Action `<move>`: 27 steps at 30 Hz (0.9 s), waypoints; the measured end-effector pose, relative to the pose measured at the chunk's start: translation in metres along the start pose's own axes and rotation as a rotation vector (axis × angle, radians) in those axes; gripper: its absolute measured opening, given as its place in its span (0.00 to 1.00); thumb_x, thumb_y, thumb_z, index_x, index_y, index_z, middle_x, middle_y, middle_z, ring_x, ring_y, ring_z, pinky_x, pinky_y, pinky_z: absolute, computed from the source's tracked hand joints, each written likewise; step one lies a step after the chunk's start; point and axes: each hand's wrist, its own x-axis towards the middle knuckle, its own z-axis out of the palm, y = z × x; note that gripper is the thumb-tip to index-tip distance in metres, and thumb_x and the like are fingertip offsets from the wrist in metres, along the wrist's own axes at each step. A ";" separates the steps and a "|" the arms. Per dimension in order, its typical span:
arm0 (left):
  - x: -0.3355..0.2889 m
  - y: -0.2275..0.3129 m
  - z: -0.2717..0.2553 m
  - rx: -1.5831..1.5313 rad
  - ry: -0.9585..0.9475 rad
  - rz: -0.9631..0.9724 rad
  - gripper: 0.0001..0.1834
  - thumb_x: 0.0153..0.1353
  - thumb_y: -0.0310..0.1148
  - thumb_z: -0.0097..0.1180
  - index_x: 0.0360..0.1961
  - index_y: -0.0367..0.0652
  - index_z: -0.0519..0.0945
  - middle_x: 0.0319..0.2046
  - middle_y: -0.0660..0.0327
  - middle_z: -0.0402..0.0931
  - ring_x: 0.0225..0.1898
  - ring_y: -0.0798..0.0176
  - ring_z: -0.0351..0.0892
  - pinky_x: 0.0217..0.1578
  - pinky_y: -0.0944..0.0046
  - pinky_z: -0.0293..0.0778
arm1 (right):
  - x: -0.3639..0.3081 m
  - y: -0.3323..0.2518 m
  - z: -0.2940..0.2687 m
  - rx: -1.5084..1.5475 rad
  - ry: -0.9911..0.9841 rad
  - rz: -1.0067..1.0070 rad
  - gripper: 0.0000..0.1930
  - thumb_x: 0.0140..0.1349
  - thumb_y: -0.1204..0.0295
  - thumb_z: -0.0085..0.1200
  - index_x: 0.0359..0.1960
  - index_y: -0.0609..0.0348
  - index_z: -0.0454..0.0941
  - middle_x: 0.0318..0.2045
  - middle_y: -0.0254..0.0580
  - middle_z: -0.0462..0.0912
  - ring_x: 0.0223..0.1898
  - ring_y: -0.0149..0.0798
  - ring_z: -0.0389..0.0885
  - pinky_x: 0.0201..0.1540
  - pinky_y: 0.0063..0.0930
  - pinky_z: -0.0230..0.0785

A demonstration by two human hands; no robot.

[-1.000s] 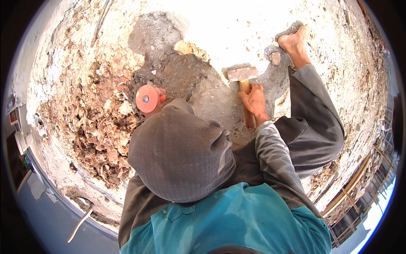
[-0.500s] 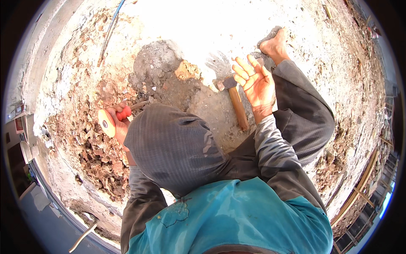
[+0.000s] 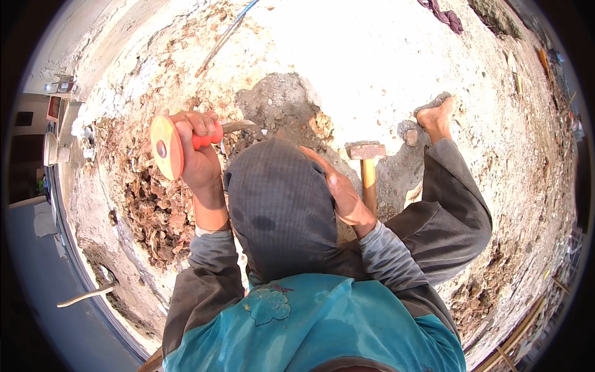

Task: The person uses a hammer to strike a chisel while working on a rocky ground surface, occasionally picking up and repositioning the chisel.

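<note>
- Sunlit, pale broken ground point(image 3: 471, 68) surrounds a worker's left hand point(image 3: 201, 158), its fingers clamped around a chisel-like tool with red grip, round orange disc and brownish shaft point(image 3: 214, 134).
- Disc left of the grip, shaft right: the tool's long axis runs crosswise, its tip pointing right and slightly away from the worker.
- Just right of that grip, a dark grey, cloth-covered form, apparently a raised knee point(image 3: 279, 211), meets the right hand point(image 3: 347, 195), fingers extended, holding no tool.
- Farther right, a block-headed hammer with yellowish wooden handle point(image 3: 369, 177) lies just beside the right hand, the nearer one; its head points away from the worker.
- Farthest right, beyond a small stone point(image 3: 410, 137), rests a bare foot point(image 3: 437, 118).
</note>
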 end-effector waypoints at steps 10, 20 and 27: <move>-0.048 -0.038 -0.048 0.133 0.208 -0.248 0.12 0.68 0.35 0.52 0.28 0.44 0.67 0.22 0.68 0.61 0.25 0.70 0.61 0.32 0.67 0.64 | -0.031 0.111 -0.099 -0.748 0.640 0.414 0.27 0.59 0.60 0.60 0.53 0.67 0.70 0.47 0.61 0.76 0.46 0.51 0.79 0.48 0.39 0.73; -0.113 -0.054 -0.123 0.377 0.459 -0.404 0.15 0.61 0.42 0.61 0.37 0.42 0.75 0.24 0.66 0.72 0.24 0.71 0.71 0.25 0.69 0.68 | -0.054 0.203 -0.105 -0.817 0.476 0.727 0.31 0.43 0.60 0.67 0.45 0.70 0.72 0.37 0.59 0.82 0.39 0.55 0.82 0.45 0.43 0.73; -0.112 -0.059 -0.169 0.301 0.565 -0.361 0.11 0.59 0.34 0.63 0.39 0.44 0.75 0.29 0.68 0.73 0.26 0.73 0.71 0.24 0.71 0.69 | -0.044 0.136 -0.084 0.142 0.705 0.472 0.16 0.51 0.70 0.60 0.39 0.68 0.78 0.29 0.39 0.79 0.29 0.35 0.78 0.34 0.27 0.70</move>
